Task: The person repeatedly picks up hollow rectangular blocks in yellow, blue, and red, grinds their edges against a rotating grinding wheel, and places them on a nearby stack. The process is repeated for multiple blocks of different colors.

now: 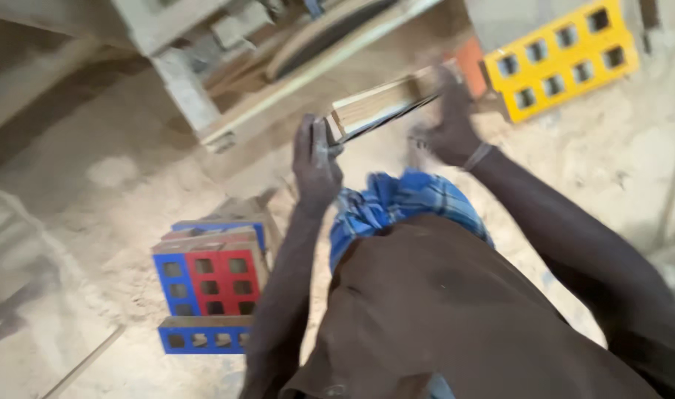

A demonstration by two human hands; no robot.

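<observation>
Both my hands hold a flat stack of pale wooden boards (385, 103) out in front of me, above a sawdust-covered floor. My left hand (315, 159) grips the near left end of the boards. My right hand (450, 122) holds the far right end and is blurred by motion. A thin band sits on my right wrist. Below my hands I see my blue checked cloth and brown shirt.
A stack of blue and red perforated wooden blocks (212, 277) stands on the floor at lower left. A yellow perforated block (563, 55) lies at upper right beside an orange piece. Grey concrete blocks and long wooden planks (308, 70) lie at the top.
</observation>
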